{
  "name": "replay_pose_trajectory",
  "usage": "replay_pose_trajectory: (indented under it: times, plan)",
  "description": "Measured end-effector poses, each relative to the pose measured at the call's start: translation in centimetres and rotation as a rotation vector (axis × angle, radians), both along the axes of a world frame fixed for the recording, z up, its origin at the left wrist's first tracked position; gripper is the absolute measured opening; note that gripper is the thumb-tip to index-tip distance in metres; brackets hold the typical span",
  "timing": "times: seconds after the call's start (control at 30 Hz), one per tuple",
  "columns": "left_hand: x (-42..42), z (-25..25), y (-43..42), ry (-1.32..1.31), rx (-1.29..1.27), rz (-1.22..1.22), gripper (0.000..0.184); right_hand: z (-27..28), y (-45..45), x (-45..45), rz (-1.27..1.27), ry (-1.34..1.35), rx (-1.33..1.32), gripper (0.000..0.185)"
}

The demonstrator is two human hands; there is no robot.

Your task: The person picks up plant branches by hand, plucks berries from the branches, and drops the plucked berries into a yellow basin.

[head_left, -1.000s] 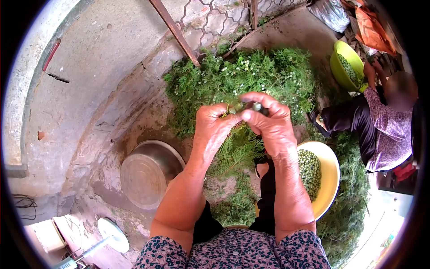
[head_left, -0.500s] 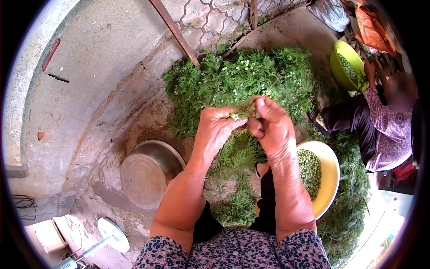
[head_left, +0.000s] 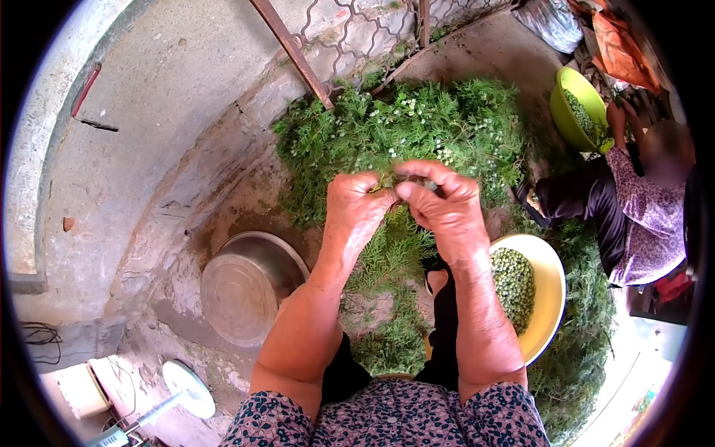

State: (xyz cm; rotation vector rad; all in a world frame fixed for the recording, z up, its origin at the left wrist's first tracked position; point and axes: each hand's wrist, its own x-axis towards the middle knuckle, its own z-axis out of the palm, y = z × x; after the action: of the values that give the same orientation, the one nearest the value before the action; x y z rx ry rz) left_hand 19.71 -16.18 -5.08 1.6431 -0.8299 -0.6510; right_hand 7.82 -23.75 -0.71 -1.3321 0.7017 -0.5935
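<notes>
My left hand (head_left: 356, 208) is closed, thumb against fingers, on a small evergreen sprig (head_left: 383, 183) whose green tip shows above the knuckles. Close beside it, my right hand (head_left: 449, 205) has its fingers curled and its thumb near the forefinger, at the sprig; what lies inside the fingers is partly hidden and blurred. Below both hands hangs feathery green foliage (head_left: 395, 249). Beyond them spreads a heap of cut evergreen branches (head_left: 469, 123) dotted with pale green berries. By my right forearm stands a yellow bowl (head_left: 553, 290) holding many round green berries (head_left: 514, 283).
An overturned metal pot (head_left: 240, 294) lies to the left. At the right, another person (head_left: 646, 216) sits by a lime-green basin (head_left: 564, 119) with green berries inside. A white fan-like stand (head_left: 190, 391) is at lower left, and a metal lattice gate (head_left: 357, 37) at the back.
My right hand has shifted slightly left, its fingers turning down and over toward the left hand. The left hand has barely moved, and the star-shaped berry between the fingers no longer shows.
</notes>
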Motion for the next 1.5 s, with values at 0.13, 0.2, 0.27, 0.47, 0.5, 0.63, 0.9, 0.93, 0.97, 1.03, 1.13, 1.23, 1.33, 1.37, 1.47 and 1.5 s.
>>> replay_pose_trajectory:
  times: [0.13, 0.2, 0.27, 0.47, 0.5, 0.63, 0.9, 0.93, 0.97, 1.03, 1.13, 1.23, 1.33, 1.37, 1.47, 1.5]
  plan:
    - [0.2, -1.1, 0.1, -0.150, -0.085, -0.040, 0.005, -1.4, 0.0, 0.5, 0.023, 0.024, -0.414, 0.027]
    - [0.1, -0.9, 0.2, -0.189, -0.046, -0.053, 0.005, -1.7, 0.0, 0.6, 0.015, 0.005, -0.463, 0.026]
    - [-0.3, -0.4, 0.1, -0.229, -0.007, -0.069, 0.004, -1.2, 0.3, 0.7, -0.026, 0.074, -0.390, 0.020]
    - [-0.7, 1.4, 0.1, -0.140, -0.013, -0.044, 0.012, 0.1, -0.4, 0.2, -0.040, 0.019, 0.211, 0.007]
    - [-0.6, 1.3, 0.1, -0.004, -0.041, -0.040, 0.010, -0.5, -0.5, 0.2, -0.075, -0.179, 0.302, 0.011]
    - [-0.5, 1.5, -0.3, 0.387, -0.195, 0.021, 0.012, -0.7, -2.7, -1.3, -0.198, -0.359, 0.494, 0.014]
    - [0.3, 1.7, -0.3, 0.641, -0.364, 0.150, 0.024, -1.9, -6.0, -6.4, -0.302, -0.150, 0.340, 0.015]
    - [0.3, 1.7, -0.3, 0.658, -0.401, 0.155, 0.025, -2.1, -6.4, -7.3, -0.328, -0.080, 0.310, 0.017]
    - [0.2, 1.8, -0.3, 0.665, -0.409, 0.151, 0.025, -2.3, -6.5, -8.6, -0.296, 0.090, 0.149, 0.019]
    - [0.4, 2.2, -0.3, 0.700, -0.449, 0.171, 0.023, -3.0, -6.6, -11.9, -0.267, 0.374, -0.035, 0.024]
    - [1.0, 2.7, 0.1, 0.731, -0.471, 0.177, 0.020, -7.2, -5.4, -18.6, -0.319, 0.638, -0.141, 0.028]
    - [1.4, 2.2, 0.2, 0.772, -0.451, 0.210, 0.026, -13.4, -3.7, -27.4, -0.223, 0.895, -0.305, 0.027]
    - [1.0, 2.9, 0.4, 0.728, -0.406, 0.254, 0.028, -14.3, -0.6, -30.4, -0.237, 1.197, -0.247, 0.029]
    - [0.9, 2.8, 0.4, 0.741, -0.419, 0.260, 0.025, -15.3, 0.0, -32.1, -0.237, 1.197, -0.250, 0.029]
    - [1.1, 2.9, 0.8, 0.784, -0.457, 0.198, 0.019, -19.0, -0.1, -36.4, -0.275, 1.304, -0.283, 0.027]
    - [1.2, 2.9, 0.8, 0.753, -0.488, 0.174, 0.017, -18.9, 0.0, -36.2, -0.354, 1.244, -0.293, 0.024]
